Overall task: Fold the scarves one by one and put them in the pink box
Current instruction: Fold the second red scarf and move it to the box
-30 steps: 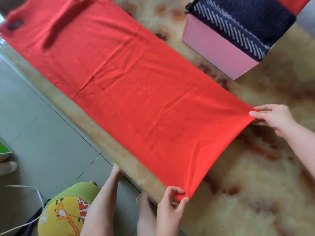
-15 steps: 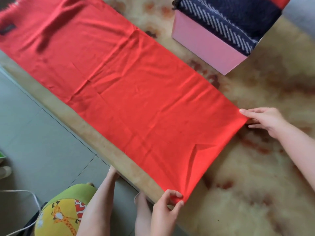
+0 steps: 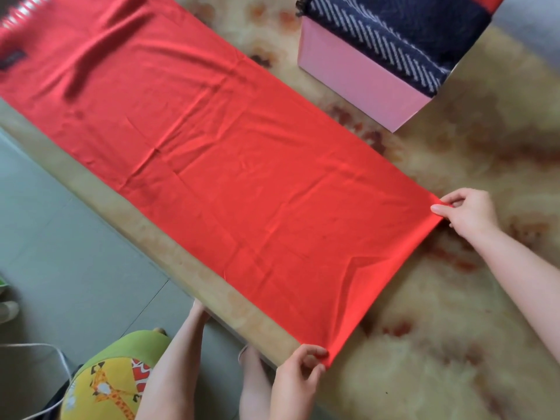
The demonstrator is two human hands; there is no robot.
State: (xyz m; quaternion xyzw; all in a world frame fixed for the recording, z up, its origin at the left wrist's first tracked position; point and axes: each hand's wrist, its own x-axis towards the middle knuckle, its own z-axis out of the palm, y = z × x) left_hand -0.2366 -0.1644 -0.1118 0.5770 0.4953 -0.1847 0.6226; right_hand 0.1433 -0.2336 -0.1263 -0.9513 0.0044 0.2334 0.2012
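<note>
A long red scarf [image 3: 230, 165] lies spread flat across the table, running from the top left to the lower right. My left hand [image 3: 298, 377] pinches its near corner at the table's front edge. My right hand [image 3: 466, 212] pinches the far corner of the same short end. The short end between my hands is slightly lifted and wrinkled. The pink box [image 3: 357, 77] stands at the top right, and a folded navy scarf [image 3: 394, 31] with white diagonal stripes fills it, with a bit of red cloth showing at its far side.
The table [image 3: 439, 328] has a beige top with reddish blotches. Its front edge runs diagonally from the left to the bottom centre. Below it are a grey tiled floor, a white cable [image 3: 45, 359] and my knees with a yellow-green garment [image 3: 112, 386].
Both hands keep their pinch on the scarf's corners. The near short end has been drawn a little tauter and the cloth lies flatter. The view has shifted slightly.
</note>
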